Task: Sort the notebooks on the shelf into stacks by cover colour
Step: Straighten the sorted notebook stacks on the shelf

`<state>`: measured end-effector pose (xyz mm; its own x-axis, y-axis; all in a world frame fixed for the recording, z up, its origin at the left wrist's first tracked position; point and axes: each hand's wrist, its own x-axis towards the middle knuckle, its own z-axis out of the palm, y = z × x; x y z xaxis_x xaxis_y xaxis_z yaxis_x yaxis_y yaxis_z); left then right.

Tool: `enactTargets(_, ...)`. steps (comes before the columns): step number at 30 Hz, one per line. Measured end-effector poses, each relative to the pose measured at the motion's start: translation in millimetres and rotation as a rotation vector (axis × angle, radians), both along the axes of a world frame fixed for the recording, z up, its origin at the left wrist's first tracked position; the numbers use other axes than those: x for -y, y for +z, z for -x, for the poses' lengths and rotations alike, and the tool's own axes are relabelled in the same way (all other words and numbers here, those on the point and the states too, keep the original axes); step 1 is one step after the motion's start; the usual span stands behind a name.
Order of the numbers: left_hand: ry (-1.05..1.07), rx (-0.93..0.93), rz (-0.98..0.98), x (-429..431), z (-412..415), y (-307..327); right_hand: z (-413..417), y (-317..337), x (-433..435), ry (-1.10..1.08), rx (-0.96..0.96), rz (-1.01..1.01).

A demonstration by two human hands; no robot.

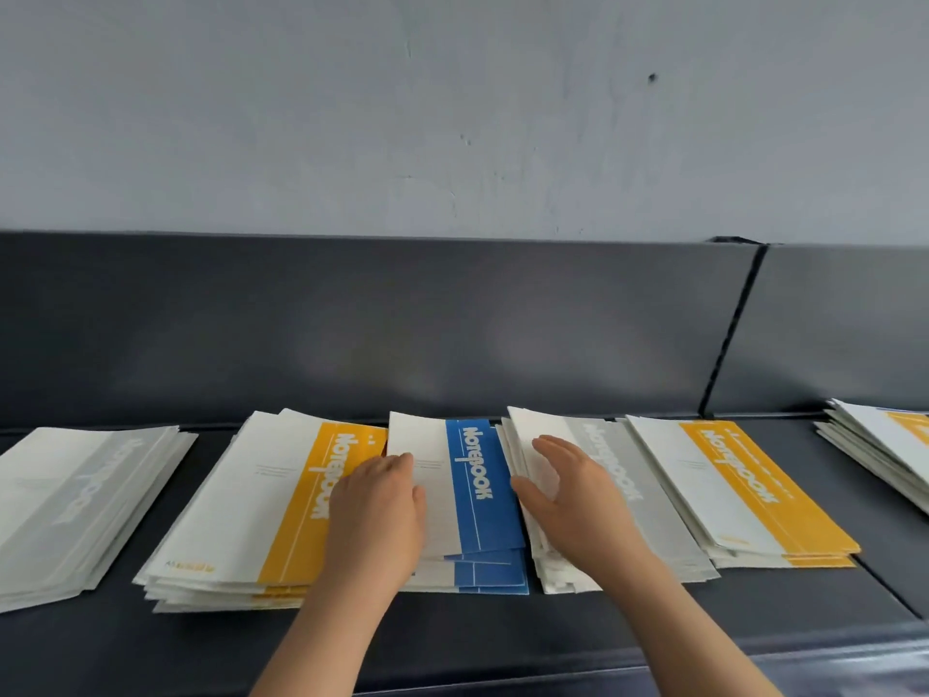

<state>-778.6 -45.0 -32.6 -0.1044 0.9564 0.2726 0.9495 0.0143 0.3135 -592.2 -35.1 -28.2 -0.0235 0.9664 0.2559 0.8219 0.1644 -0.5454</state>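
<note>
blue notebook stack (477, 495), centre frame on the shelf (502, 626), left part hidden under the left hand (377, 510), fingers flat and together. right hand (578, 500), fingers straight, thumb spread, rests on the adjoining grey stack (628, 475). far-right stack (879, 440) cut off by the frame edge.

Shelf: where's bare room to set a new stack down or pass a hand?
Widest: the front strip of the shelf, before all stacks. Also the gap between right yellow stack and far-right stack. Slim wedge between left grey stack and left yellow stack. Crowded: blue stack and middle grey stack abut neighbours, left hand, right hand on them.
</note>
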Motion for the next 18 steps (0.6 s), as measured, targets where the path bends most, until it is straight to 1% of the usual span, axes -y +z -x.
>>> enactTargets(4, -0.073, 0.082, -0.084, 3, -25, 11, -23, 1, 6, -0.035, 0.042, -0.059)
enactTargets(9, -0.124, 0.169, -0.119, 4, -72, 16, -65, 2, 13, -0.08, 0.087, -0.093)
enactTargets(14, -0.156, 0.172, -0.156, 5, -135, 20, -130, 1, 14, -0.082, 0.126, -0.107)
enactTargets(18, -0.186, 0.254, -0.17, 1, -205, 20, -201, 1, 13, -0.09, 0.151, -0.093)
